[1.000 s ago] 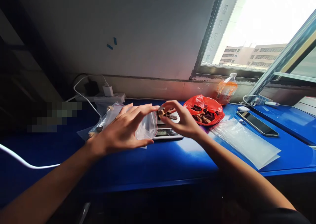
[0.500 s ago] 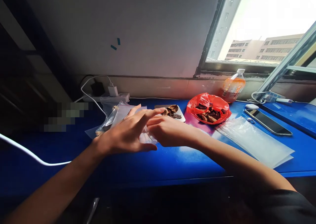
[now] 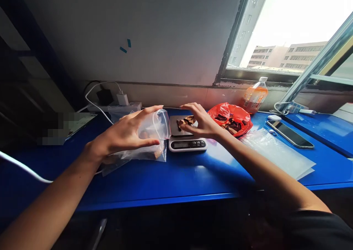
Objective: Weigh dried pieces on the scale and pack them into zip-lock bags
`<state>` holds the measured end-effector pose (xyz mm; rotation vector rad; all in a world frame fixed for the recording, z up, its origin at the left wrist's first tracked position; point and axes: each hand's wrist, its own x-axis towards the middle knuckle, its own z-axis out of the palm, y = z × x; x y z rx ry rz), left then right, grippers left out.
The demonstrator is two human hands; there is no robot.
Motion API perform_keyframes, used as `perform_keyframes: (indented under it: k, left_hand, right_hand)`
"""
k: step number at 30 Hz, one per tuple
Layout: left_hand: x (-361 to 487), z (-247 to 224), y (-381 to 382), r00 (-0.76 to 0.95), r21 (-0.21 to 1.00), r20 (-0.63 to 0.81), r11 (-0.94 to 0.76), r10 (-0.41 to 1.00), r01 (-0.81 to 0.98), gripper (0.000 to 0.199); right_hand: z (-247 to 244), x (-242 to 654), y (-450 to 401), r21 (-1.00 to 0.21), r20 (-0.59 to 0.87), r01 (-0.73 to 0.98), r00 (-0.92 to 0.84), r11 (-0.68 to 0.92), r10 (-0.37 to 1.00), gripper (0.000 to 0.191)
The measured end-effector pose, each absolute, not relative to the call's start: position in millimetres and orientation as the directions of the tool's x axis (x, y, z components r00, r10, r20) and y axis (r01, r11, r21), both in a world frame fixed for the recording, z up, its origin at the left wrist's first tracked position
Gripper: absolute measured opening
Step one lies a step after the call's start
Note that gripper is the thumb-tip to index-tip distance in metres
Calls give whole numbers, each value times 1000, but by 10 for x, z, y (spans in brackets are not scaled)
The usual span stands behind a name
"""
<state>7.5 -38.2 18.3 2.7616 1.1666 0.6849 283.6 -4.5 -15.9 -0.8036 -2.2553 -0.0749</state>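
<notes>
My left hand (image 3: 124, 130) holds a clear zip bag (image 3: 158, 123) in the curve between thumb and fingers, its mouth spread toward the right. Over the small kitchen scale (image 3: 187, 145) reaches my right hand (image 3: 202, 120), thumb and fingers apart around brown dried pieces (image 3: 189, 120) on the metal plate. Whether the fingertips touch those pieces, I cannot tell. Below the left hand lie clear bags with brown pieces inside (image 3: 146, 154), partly covered by the hand. Behind my right wrist, a red plastic bag (image 3: 242, 127) stands open with more dried pieces in it.
Flat clear bags (image 3: 278, 152) lie on the blue table (image 3: 176, 184) at right, near a phone (image 3: 291, 134) and a white earbud case (image 3: 274, 117). An orange drink bottle (image 3: 255, 95) stands by the wall. A power strip (image 3: 134, 106) with white cables is at back left.
My hands, earlier together at a bag, have parted. The right hand has moved up and right over the scale, and the left hand has shifted left with the bag opened. The scale's front now shows.
</notes>
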Motion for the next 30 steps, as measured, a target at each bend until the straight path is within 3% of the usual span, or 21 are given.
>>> perform_keyframes:
  k: [2, 5, 9, 17, 20, 22, 25, 27, 30]
  left_hand:
    - [50, 159, -338, 595, 243, 391, -702, 702, 669, 92]
    - [61, 122, -322, 589, 264, 394, -701, 706, 663, 90]
    - [122, 96, -353, 617, 273, 354, -709, 703, 651, 87]
    - [147, 75, -330, 594, 314, 367, -696, 716, 646, 86]
    - [130, 73, -310, 586, 320, 372, -692, 720, 647, 86]
    - [122, 68, -295, 563, 322, 364, -667, 742, 671, 86]
    - [123, 49, -271, 476, 369, 363, -593, 801, 716, 93]
    - [136, 29, -256, 413, 437, 374, -551, 830, 711, 99]
    - [167, -2, -253, 363, 538, 394, -532, 844, 654, 104]
  right_hand:
    - [-222, 2936, 160, -69, 504, 627, -649, 776, 569, 65]
    - [-325, 2929, 368, -5, 369, 624, -725, 782, 581, 52]
    - [-400, 2781, 470, -42, 417, 643, -685, 765, 598, 33]
    - [-406, 2706, 459, -2, 550, 660, -627, 751, 552, 40]
    - [-403, 2702, 480, -101, 618, 663, -543, 742, 569, 36]
    - [-378, 2704, 521, -250, 649, 622, -461, 742, 605, 36]
    - [-274, 2689, 585, -528, 659, 440, -327, 727, 677, 45]
    - [-165, 2629, 584, -650, 661, 283, -248, 705, 708, 50]
    - [2, 2434, 443, -646, 707, 196, -208, 737, 675, 50]
